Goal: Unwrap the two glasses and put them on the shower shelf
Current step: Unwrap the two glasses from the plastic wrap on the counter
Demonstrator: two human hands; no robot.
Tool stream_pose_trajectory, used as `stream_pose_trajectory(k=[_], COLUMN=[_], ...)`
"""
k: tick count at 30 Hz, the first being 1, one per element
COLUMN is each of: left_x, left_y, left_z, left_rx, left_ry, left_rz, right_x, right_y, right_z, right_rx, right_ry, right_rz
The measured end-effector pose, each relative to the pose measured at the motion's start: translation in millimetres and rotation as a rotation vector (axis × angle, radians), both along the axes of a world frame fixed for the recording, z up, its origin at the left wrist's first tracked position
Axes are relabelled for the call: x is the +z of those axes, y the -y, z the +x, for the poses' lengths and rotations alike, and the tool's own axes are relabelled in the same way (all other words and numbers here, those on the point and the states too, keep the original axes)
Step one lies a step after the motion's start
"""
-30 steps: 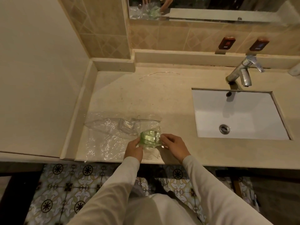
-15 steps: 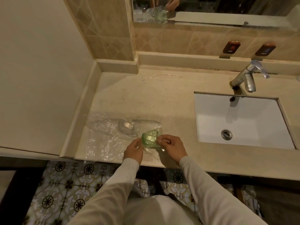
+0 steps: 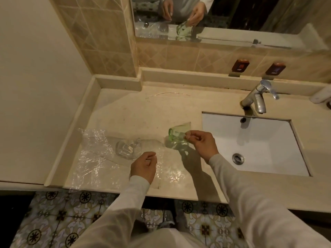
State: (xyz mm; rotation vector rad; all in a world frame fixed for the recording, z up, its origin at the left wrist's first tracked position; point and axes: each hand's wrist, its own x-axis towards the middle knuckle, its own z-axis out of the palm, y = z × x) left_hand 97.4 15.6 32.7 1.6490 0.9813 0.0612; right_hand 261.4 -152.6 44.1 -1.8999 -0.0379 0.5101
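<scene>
The right hand (image 3: pixel 202 144) pinches the green glass (image 3: pixel 176 134) between thumb and fingertips, clamped on the side of the glass that faces 3 o'clock. The glass hangs tilted on its side just above the counter (image 3: pixel 136 113), with its own shadow lying on the stone at its 6 o'clock. A clear, pointed edge sticks out at its 1 o'clock (whether that is film or the glass's rim I cannot tell).

The left hand (image 3: pixel 144 166) hovers at 7 o'clock from the green glass, well apart from it. Its fingers are loosely curled and nothing shows in them. It hangs over the near edge of the plastic wrap (image 3: pixel 93 158), which is spread crinkled and shiny on the counter and slightly overhangs the front edge at its 7 o'clock corner.

The clear glass (image 3: pixel 125 150) lies on its side on that wrap, just at 10 o'clock from the left hand and at 8 o'clock from the green one. Film seems to run over it, though how far it is covered I cannot tell.

The white sink (image 3: pixel 259 138) is sunk into the counter at 3 o'clock from the right hand, with its drain (image 3: pixel 237 158) toward the near side. The tap (image 3: pixel 258 98) stands at the sink's 12 o'clock. The mirror (image 3: pixel 250 13) above the tiled wall shows both hands and the green glass. Both sleeves are pale, and patterned floor tiles (image 3: pixel 53 221) show below the counter's front edge.
</scene>
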Motion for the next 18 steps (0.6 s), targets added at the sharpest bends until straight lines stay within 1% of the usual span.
stream_pose_trajectory(k=[3, 8, 11, 14, 18], left_x=[1, 12, 14, 16, 14], left_y=[4, 9, 9, 6, 3], left_z=[15, 58, 80, 96, 107], left_rx=[-0.025, -0.090, -0.150, -0.154, -0.154], left_ry=[0.012, 0.051, 0.029, 0.008, -0.011], left_rz=[-0.017, 0.041, 0.074, 0.095, 0.123], right_x=[8, 11, 8, 5, 3], right_y=[-4, -14, -21, -27, -33], right_z=[36, 84, 104, 120, 133], right_rx=[0.016, 0.075, 0.162, 0.261, 0.366], right_ry=[0.082, 0.202, 0.292, 0.383, 0.406], right_rz=[-0.094, -0.273, -0.439, -0.613, -0.785])
